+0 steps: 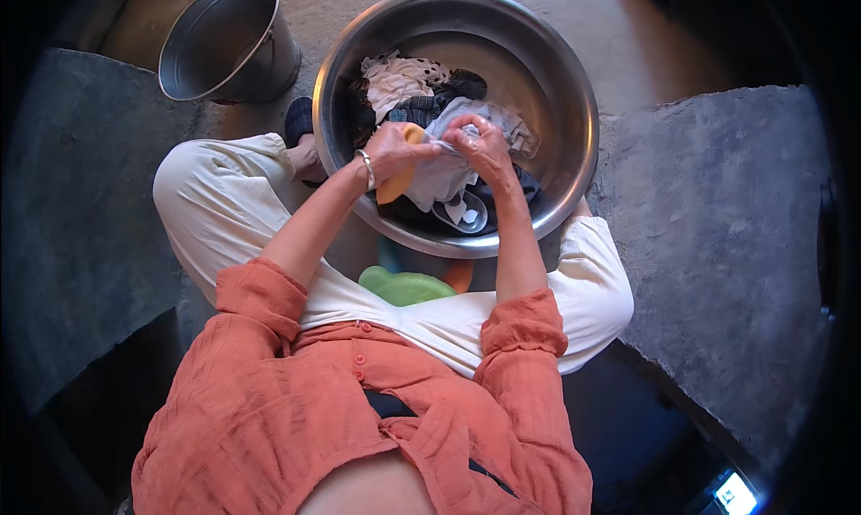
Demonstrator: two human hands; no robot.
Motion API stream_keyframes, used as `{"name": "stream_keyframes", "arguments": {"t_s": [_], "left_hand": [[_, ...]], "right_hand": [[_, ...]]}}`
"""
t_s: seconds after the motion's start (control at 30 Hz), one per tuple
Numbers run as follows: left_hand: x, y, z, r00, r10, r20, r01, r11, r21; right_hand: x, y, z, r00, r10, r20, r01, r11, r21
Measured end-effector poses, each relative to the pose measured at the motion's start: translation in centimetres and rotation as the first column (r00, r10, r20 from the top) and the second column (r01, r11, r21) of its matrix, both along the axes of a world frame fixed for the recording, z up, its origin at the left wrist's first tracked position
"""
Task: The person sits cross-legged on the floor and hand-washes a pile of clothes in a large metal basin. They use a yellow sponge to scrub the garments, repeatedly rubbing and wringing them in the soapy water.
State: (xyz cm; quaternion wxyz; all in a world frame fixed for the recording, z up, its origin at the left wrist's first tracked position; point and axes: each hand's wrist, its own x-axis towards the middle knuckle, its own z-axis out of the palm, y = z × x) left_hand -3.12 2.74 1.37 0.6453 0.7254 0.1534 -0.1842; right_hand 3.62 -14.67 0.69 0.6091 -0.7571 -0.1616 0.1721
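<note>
Both hands are over a wide metal basin [572, 91] that holds several pieces of clothing. My left hand [393, 150], with a bracelet at its wrist, grips a pale grey-white garment [430, 182]. A yellow-orange piece [395, 186] lies against this hand's palm side; whether it is cloth or something else is unclear. My right hand [481, 146] pinches the same pale garment a little to the right, thumb and fingers curled together. Below the hands a clear plastic dish [476, 222] with white pieces, perhaps soap, rests on dark cloth [525, 182].
Left of the basin stands a metal bucket [272, 64]. White spotted cloth [397, 77] and dark patterned cloth [417, 110] lie in the basin's left side. A green plastic item [407, 287] is on the floor between my legs. A lit screen [735, 495] glows at lower right.
</note>
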Motion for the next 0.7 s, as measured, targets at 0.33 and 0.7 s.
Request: {"name": "stream_keyframes", "arguments": {"t_s": [0.33, 0.7], "left_hand": [[0.7, 0.3, -4.6, 0.861, 0.500, -0.094, -0.491, 0.767, -0.414], [-1.0, -2.1, -5.8, 0.875, 0.425, -0.231, -0.481, 0.715, -0.507]], "right_hand": [[-3.6, 5.1, 0.6, 0.976, -0.183, 0.115, 0.160, 0.969, 0.186], [-6.7, 6.6, 1.0, 0.694, 0.020, 0.720, 0.171, 0.966, -0.192]]}}
